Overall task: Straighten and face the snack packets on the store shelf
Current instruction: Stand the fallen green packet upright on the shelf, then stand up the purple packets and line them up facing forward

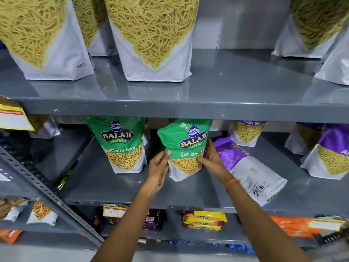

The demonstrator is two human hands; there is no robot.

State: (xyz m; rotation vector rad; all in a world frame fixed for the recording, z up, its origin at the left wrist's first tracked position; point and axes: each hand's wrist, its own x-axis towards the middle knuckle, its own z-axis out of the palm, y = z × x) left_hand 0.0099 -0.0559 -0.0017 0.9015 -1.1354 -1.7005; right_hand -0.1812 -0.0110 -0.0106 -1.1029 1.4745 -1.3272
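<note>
A green Ratlami Sev packet [186, 146] stands slightly tilted on the middle grey shelf [117, 188]. My left hand [158, 171] grips its left edge and my right hand [212, 159] holds its right side near the bottom. A second green packet [120, 144] stands upright to the left, facing front. Right of my hands a purple and white packet [247, 167] lies on its back with the barcode side up, slanting toward the shelf's front edge.
Purple Aloo Sev packets [328, 157] stand at the right and one [247, 133] at the back. Big white sev pouches [153, 38] fill the upper shelf. Biscuit packs [204, 220] lie below. A slotted metal upright [47, 191] slants at left.
</note>
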